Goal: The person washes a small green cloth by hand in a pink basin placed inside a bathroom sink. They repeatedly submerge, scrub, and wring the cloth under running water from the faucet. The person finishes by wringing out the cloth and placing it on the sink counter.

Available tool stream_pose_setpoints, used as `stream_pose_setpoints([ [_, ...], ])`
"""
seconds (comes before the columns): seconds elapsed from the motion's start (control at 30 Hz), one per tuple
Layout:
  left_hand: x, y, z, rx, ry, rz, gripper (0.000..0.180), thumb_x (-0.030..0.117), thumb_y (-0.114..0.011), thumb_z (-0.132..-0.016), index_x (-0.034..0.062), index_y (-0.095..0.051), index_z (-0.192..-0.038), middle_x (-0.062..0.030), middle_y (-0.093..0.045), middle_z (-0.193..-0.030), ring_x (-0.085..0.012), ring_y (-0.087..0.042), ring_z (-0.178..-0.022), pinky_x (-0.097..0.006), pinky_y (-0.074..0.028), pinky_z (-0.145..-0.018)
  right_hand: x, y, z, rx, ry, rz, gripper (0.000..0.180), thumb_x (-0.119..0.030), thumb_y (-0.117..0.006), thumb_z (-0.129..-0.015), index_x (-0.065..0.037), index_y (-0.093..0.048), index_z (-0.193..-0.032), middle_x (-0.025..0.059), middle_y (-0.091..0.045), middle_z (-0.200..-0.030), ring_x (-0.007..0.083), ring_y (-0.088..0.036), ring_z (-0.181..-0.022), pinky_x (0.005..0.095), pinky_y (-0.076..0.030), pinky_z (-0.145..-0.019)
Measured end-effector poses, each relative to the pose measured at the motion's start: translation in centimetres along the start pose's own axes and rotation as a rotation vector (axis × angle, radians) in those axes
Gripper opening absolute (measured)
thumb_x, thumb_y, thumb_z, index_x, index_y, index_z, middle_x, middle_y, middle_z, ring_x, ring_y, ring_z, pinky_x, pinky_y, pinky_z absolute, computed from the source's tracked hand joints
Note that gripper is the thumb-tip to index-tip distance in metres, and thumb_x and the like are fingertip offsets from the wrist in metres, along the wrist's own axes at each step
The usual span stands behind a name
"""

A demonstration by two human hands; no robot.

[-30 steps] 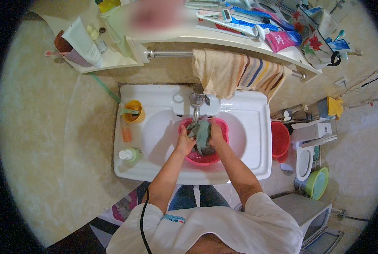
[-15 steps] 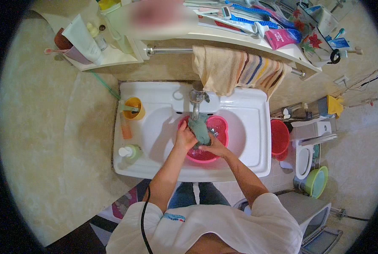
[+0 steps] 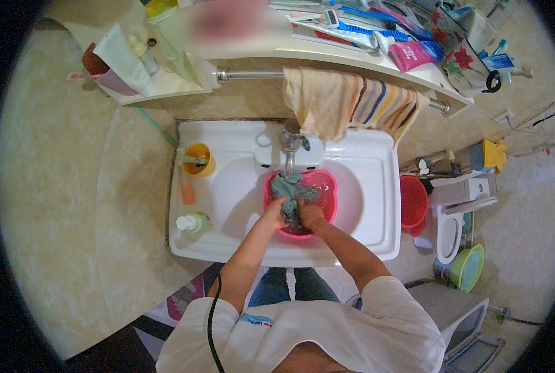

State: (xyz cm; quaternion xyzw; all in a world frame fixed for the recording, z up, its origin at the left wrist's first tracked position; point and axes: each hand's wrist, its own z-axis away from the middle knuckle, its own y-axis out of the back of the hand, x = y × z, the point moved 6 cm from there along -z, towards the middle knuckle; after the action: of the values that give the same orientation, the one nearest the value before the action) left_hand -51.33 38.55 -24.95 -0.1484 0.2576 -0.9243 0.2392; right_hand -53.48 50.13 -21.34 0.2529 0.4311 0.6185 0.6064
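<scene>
A wet grey-green cloth (image 3: 285, 186) lies bunched in a pink basin (image 3: 334, 208) of water. The basin sits in the white sink, below the metal faucet (image 3: 289, 148). At the cloth's left side, my left hand (image 3: 275, 215) grips its lower part. My right hand (image 3: 311, 215) reaches into the basin and grips the cloth from the right, its fingertips hidden by the cloth and water. Part of the cloth spreads rightward at the water's surface.
On the sink's left ledge stand a yellow cup (image 3: 199, 160) and a pump bottle (image 3: 192, 222). A striped towel (image 3: 352, 102) hangs from a bar behind the faucet. The shelf above holds toothbrushes and tubes. A red bucket (image 3: 413, 202) and a toilet (image 3: 448, 233) are at right.
The cloth has gone from a raised, stretched bundle under the faucet down into the basin, looser and more spread. Both hands have lowered toward the water, the right one turning fingers down.
</scene>
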Motion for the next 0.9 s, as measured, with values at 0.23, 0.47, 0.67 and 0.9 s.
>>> stream_pose_setpoints([
  [0.23, 0.3, -0.9, 1.2, -0.065, 0.118, 0.053, 0.075, 0.065, -0.045, -0.08, 0.0182, -0.031, -0.138, -0.0089, -0.029, -0.144, -0.0419, -0.021, -0.132, -0.074, -0.011, -0.092, -2.0, 9.0, 2.9, 0.229, 0.027, -0.615, 0.046, -0.007, -0.059, -0.072, -0.008, -0.05, -0.117, 0.0173, -0.058, -0.112, 0.0324, -0.058, -0.1, 0.0417, -0.046, -0.083],
  [0.47, 4.9, -2.6, 1.2, -0.357, -0.479, 0.212, 0.045, 0.055, -0.05, -0.085, 0.0177, -0.059, -0.108, -0.0055, -0.062, -0.099, -0.0215, -0.059, -0.094, -0.044, -0.048, -0.085, -6.6, 14.6, 8.9, 0.332, 0.42, -0.896, 0.04, -0.001, -0.066, -0.068, -0.004, -0.051, -0.106, 0.0137, -0.06, -0.091, 0.0253, -0.06, -0.087, 0.0349, -0.046, -0.078],
  [0.67, 5.4, -3.7, -0.6, -0.553, -0.401, 0.136, 0.039, 0.047, -0.05, -0.087, 0.0167, -0.058, -0.109, -0.0052, -0.061, -0.101, -0.0211, -0.059, -0.095, -0.043, -0.049, -0.083, -7.5, 10.8, 6.8, 0.279, 0.294, -0.803, 0.031, -0.019, -0.067, -0.074, -0.003, -0.057, -0.098, 0.02, -0.06, -0.09, 0.0314, -0.061, -0.083, 0.0396, -0.048, -0.071],
  [0.9, 1.6, -3.0, -1.2, -0.335, -0.309, 0.128, 0.031, 0.037, -0.049, -0.09, 0.0156, -0.055, -0.111, -0.005, -0.06, -0.103, -0.0208, -0.059, -0.095, -0.041, -0.05, -0.08, -0.4, 6.7, -1.0, 0.328, -0.183, -0.582, 0.039, -0.036, -0.057, -0.079, 0.0, -0.061, -0.094, 0.0265, -0.061, -0.081, 0.0405, -0.061, -0.08, 0.0476, -0.047, -0.071],
])
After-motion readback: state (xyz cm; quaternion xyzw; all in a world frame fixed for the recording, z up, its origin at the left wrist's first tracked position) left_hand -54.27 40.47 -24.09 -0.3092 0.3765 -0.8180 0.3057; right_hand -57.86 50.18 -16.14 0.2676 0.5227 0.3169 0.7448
